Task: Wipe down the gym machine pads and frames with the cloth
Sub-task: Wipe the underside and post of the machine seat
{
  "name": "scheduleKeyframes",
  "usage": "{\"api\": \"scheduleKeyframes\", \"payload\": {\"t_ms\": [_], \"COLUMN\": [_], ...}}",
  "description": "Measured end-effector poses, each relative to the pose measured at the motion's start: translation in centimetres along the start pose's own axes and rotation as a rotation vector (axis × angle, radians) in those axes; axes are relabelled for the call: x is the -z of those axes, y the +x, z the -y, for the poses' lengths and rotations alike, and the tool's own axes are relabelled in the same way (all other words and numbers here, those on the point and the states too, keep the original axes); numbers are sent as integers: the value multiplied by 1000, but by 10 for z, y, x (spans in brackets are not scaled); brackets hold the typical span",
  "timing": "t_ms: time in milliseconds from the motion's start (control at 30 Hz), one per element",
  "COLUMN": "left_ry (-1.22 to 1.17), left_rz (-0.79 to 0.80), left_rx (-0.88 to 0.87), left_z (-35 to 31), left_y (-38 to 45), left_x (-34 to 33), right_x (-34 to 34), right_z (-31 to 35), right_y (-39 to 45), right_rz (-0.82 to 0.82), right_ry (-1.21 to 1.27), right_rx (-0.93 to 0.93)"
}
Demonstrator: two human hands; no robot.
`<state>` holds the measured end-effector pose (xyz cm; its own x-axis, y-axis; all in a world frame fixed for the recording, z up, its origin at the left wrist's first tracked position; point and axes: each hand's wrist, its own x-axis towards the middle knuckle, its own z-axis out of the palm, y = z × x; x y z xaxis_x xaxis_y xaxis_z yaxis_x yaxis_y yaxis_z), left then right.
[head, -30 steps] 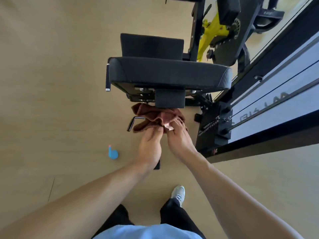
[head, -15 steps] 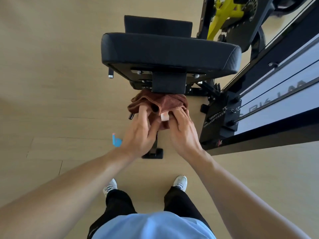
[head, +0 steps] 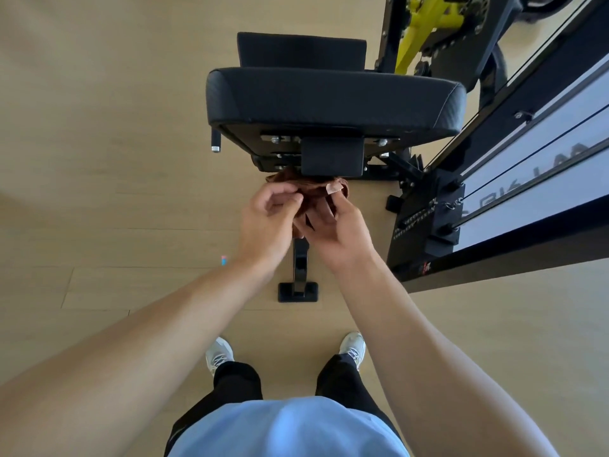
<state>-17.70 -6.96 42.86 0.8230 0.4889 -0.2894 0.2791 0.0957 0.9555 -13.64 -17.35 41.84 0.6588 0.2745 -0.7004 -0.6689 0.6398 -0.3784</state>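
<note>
Cloth: rust-brown w/ pale pink tag. Seat pad: black, fine textured grain. Frame foot: gloss blk. Lever arm: yellow-green. Floor: light tan wood planks. Shoes: white.

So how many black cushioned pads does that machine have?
2 in view. The wide seat pad is just above the hands; a smaller pad sits behind it, farther from the person. Others may lie outside the frame.

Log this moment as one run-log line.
stage: wiping frame under seat pad | left hand: pinches cloth | right hand: holds cloth
</note>
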Motion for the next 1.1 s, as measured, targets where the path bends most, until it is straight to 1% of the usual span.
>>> {"api": "scheduleKeyframes", "payload": {"t_ms": [67,167,233,333,400,467,567,667,733,800,867,933,1033,1100], "left_ry": [-2,16,65,195,264,245,109,-14,-96,-162,-286,-447,-684,-773], "left_rz": [49,198,268,334,366,359,337,373,383,391,413,414,412,385], "left_rx": [37,108,72,32,67,146,206,208,217,239,338,440,553,586], "left_z": [-7,-23,-31,-28,-24,-26,-34,-32,-29,-25,-25,-26,-19,-14], "left_y": [3,8,8,10,11,11,9,5,0,1,8,15,11,4], "left_x": [5,12,16,19,19,17,17,20,18,12,5,5,14,16], "right_x": [-6,-8,-7,-14,-21,-22,-12,-1,-2,-7,-13,-8,15,23], "right_z": [3,11,14,21,26,29,22,15,16,17,18,14,9,10], "right_y": [-5,-20,-29,-28,-20,-12,-14,-28,-27,-12,3,9,-4,-14], "right_rz": [12,14,-18,-82,-91,-110,-80,-15,-28,-56,-95,-99,23,86], "right_ry": [112,248,219,106,41,28,21,31,21,10,-6,-30,-28,10], "right_rx": [12,40,31,-9,-50,-72,-75,-5,34,31,30,44,86,112]}}
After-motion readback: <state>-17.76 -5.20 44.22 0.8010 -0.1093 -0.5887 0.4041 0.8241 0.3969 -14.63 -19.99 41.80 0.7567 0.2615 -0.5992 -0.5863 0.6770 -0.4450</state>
